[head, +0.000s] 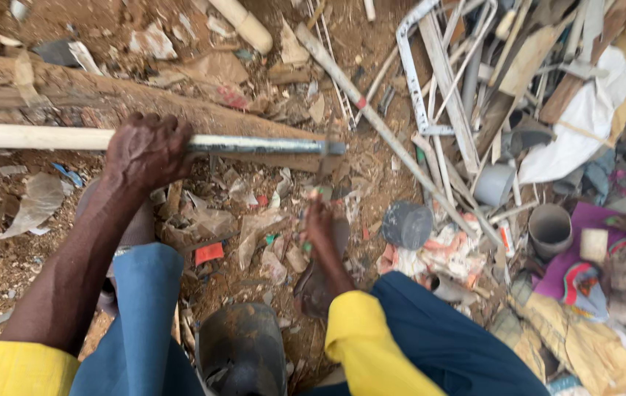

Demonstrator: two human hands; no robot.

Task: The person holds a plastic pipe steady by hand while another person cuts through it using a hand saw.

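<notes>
A rough, weathered log (pixel 49 92) lies across the far left of the littered dirt ground (pixel 5 257). Just in front of it, the left hand (pixel 146 150) is closed around a long tool (pixel 254 145), pale wooden handle running into a grey metal shaft. The right hand (pixel 320 227) reaches down into crumpled plastic scraps (pixel 254 231); its grip cannot be told. Seemingly mid-clearing; a firmer hold comes next.

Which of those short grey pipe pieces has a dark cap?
The grey pipe piece nearest the right hand; the two others farther right show open ends.
</notes>
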